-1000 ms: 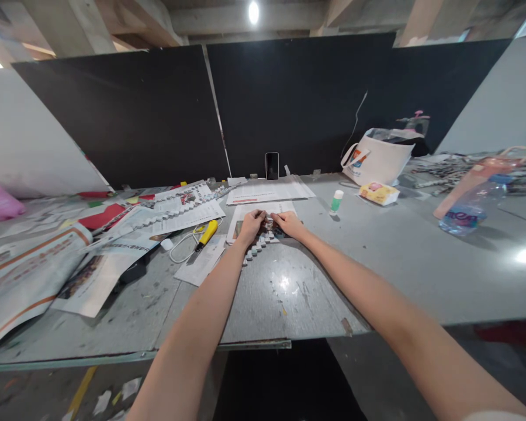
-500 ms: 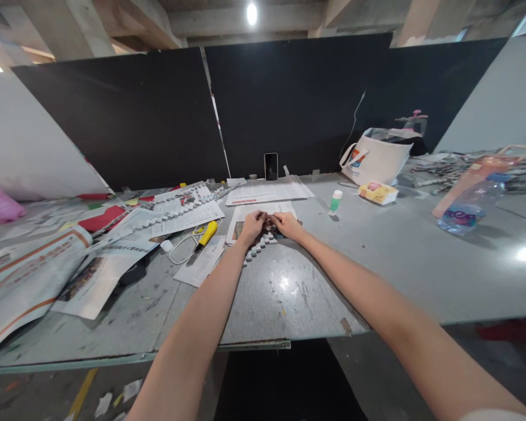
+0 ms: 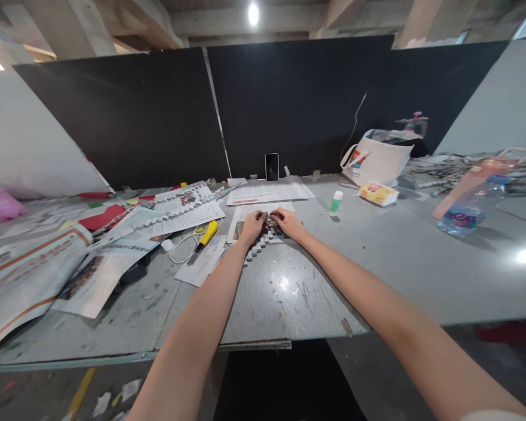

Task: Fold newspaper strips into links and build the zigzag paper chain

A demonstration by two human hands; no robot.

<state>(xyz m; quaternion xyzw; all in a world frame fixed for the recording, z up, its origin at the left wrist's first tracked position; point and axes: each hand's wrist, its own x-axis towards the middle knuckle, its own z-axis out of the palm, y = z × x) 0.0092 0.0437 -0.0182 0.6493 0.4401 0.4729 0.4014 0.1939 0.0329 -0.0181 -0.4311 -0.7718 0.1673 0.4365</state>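
Observation:
My left hand point(image 3: 253, 226) and my right hand point(image 3: 286, 223) are close together above the grey table, fingers pinched on a folded paper chain point(image 3: 256, 248). The chain is a zigzag strip of small folded newspaper links, and it trails toward me from between the hands onto the bare tabletop. Fingertips cover its far end. Beneath the hands lies a printed newspaper sheet point(image 3: 236, 219). To the left, a yellow utility knife point(image 3: 207, 235) rests beside a white cord point(image 3: 175, 251) and a small paper piece point(image 3: 197, 270).
A glue stick point(image 3: 335, 203), tissue pack point(image 3: 378, 193), white bag point(image 3: 377, 161) and water bottle point(image 3: 462, 216) stand to the right. A phone point(image 3: 272, 167) leans on the black partition. Newspapers point(image 3: 100, 269) and another folded chain point(image 3: 158, 219) cover the left. The table's front edge point(image 3: 263, 345) is near me.
My right hand's fingers have shifted slightly, opening a small gap from the left fingertips. The chain stays in nearly the same place.

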